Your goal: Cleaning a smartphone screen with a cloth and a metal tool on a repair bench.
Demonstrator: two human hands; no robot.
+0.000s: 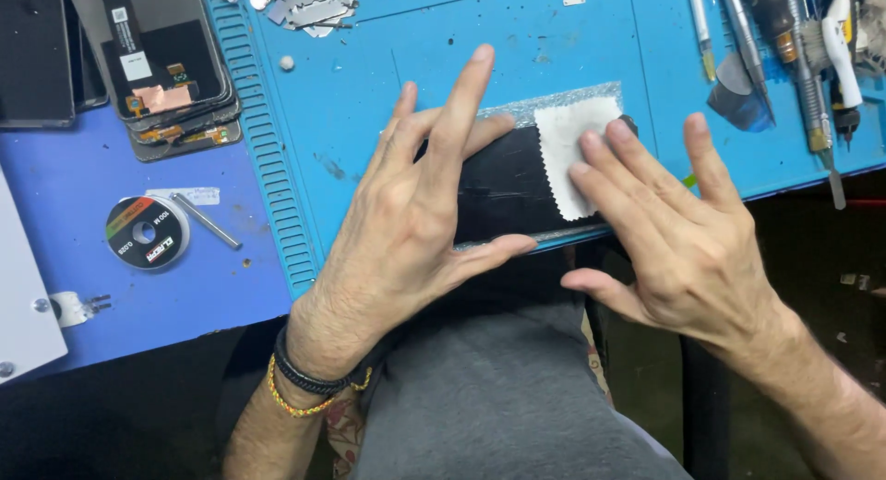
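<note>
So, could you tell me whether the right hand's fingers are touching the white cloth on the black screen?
Touching. The head view shows two fingertips of the right hand lying directly on the white cloth, which rests on the black screen.

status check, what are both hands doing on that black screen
Left hand steadies black screen, fingers spread. Right hand presses white cloth onto it. Nothing gripped; nothing in the way.
</note>
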